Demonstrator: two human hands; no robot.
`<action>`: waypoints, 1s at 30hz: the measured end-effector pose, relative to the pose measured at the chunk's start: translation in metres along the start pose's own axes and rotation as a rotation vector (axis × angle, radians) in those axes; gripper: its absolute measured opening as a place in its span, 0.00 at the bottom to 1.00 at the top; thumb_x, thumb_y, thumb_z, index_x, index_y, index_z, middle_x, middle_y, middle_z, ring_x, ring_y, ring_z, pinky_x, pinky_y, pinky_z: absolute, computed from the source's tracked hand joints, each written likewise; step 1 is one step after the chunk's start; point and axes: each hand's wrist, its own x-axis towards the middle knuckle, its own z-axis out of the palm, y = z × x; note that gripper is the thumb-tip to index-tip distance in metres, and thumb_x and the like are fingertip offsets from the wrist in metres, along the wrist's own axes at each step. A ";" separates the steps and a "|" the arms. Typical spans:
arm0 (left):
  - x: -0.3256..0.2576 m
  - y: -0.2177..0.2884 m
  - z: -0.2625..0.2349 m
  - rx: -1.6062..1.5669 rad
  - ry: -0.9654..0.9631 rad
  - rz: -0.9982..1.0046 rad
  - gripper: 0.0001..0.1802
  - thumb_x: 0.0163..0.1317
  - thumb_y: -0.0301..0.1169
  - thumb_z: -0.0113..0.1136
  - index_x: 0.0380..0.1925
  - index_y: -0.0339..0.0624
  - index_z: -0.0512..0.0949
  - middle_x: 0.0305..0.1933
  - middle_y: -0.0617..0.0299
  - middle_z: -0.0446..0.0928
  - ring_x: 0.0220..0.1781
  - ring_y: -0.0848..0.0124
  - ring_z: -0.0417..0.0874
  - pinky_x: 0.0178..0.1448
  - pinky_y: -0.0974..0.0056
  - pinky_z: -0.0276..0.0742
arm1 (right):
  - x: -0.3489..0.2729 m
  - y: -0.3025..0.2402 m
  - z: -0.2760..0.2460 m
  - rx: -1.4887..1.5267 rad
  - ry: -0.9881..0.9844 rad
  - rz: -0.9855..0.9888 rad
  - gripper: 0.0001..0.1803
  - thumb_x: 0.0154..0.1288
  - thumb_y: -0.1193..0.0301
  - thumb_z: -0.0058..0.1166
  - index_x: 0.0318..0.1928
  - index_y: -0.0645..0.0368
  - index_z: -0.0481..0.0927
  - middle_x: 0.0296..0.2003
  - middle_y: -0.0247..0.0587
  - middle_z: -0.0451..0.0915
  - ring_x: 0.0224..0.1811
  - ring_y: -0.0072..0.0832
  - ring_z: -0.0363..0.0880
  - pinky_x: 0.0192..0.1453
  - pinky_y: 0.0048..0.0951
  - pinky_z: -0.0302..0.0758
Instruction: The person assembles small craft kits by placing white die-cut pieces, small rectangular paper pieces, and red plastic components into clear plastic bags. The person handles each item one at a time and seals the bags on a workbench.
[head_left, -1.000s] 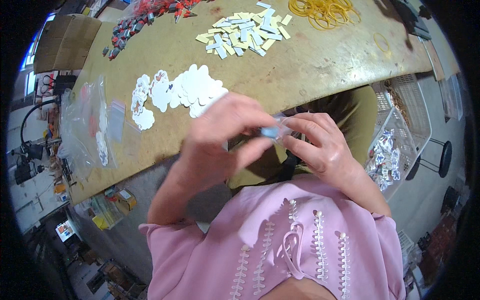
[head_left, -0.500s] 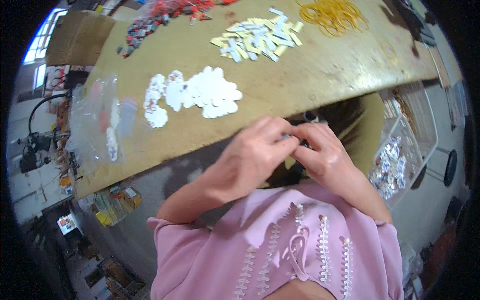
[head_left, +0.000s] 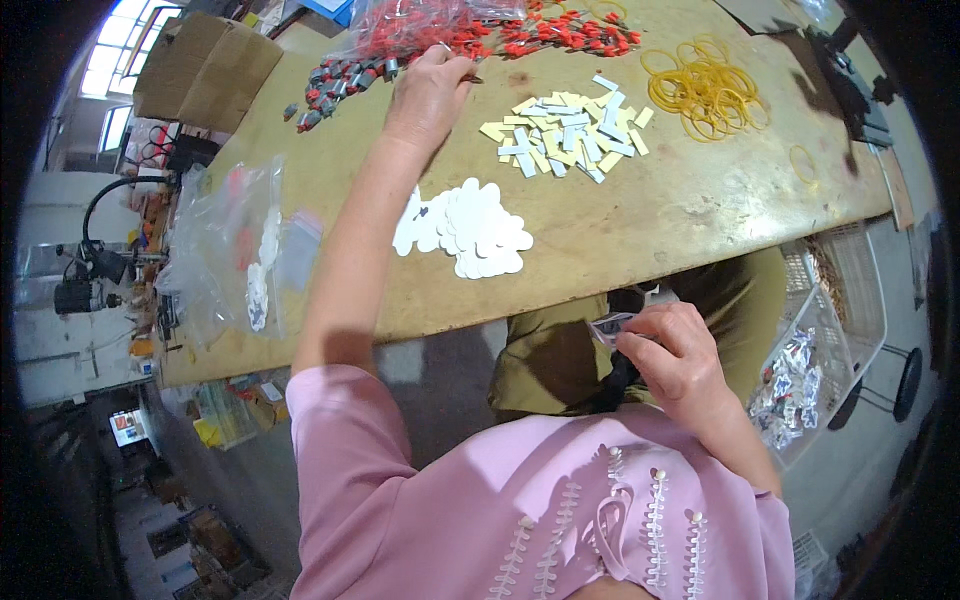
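My left hand (head_left: pixel 430 95) reaches over the table to the far pile of small red-tipped and grey parts (head_left: pixel 350 84). Its fingers are bent together at the edge of the red parts (head_left: pixel 570 35); what they pinch, if anything, is hidden. Above my lap, close to the table's front edge, my right hand (head_left: pixel 677 350) is closed on a small clear plastic bag (head_left: pixel 608 326), whose contents I cannot make out. White rounded cards (head_left: pixel 480 232) lie in a heap beside my left forearm. Yellow and pale-blue strips (head_left: pixel 570 130) are piled right of my left hand.
Yellow rubber bands (head_left: pixel 710 90) lie at the far right of the table (head_left: pixel 640 225). Clear plastic bags (head_left: pixel 225 250) rest on the left. A white plastic basket (head_left: pixel 850 300) with foil-wrapped pieces (head_left: pixel 790 385) stands at my right. A cardboard box (head_left: pixel 205 70) is at far left.
My left hand has left my right hand and stretched forward to the far parts pile. My right hand now holds the bag alone, a little lower. The view has shifted.
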 end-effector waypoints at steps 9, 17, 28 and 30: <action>-0.021 0.099 -0.057 -0.989 -0.354 -0.557 0.07 0.70 0.27 0.65 0.44 0.38 0.86 0.40 0.62 0.89 0.42 0.75 0.88 0.52 0.67 0.83 | 0.004 0.009 -0.009 0.019 0.069 0.091 0.12 0.58 0.77 0.63 0.43 0.62 0.85 0.48 0.49 0.83 0.52 0.46 0.84 0.57 0.44 0.80; -0.076 0.188 -0.066 -0.930 -0.296 0.122 0.09 0.61 0.25 0.74 0.41 0.45 0.87 0.45 0.58 0.85 0.50 0.57 0.86 0.53 0.57 0.82 | 0.012 0.010 -0.014 0.111 0.095 0.108 0.10 0.61 0.79 0.64 0.43 0.63 0.84 0.52 0.51 0.84 0.53 0.47 0.85 0.57 0.43 0.81; -0.005 0.180 -0.027 -0.629 -0.267 0.153 0.07 0.67 0.27 0.66 0.42 0.39 0.86 0.40 0.51 0.84 0.44 0.51 0.87 0.51 0.53 0.83 | -0.023 0.018 -0.018 0.150 0.140 0.194 0.08 0.62 0.79 0.67 0.42 0.63 0.84 0.53 0.51 0.84 0.54 0.47 0.86 0.56 0.41 0.83; 0.014 0.165 -0.006 -0.538 -0.236 0.150 0.07 0.66 0.27 0.65 0.42 0.38 0.86 0.41 0.50 0.83 0.45 0.50 0.86 0.51 0.52 0.82 | -0.025 0.016 -0.016 0.167 0.140 0.198 0.08 0.62 0.78 0.67 0.43 0.62 0.85 0.53 0.51 0.84 0.54 0.47 0.86 0.57 0.41 0.83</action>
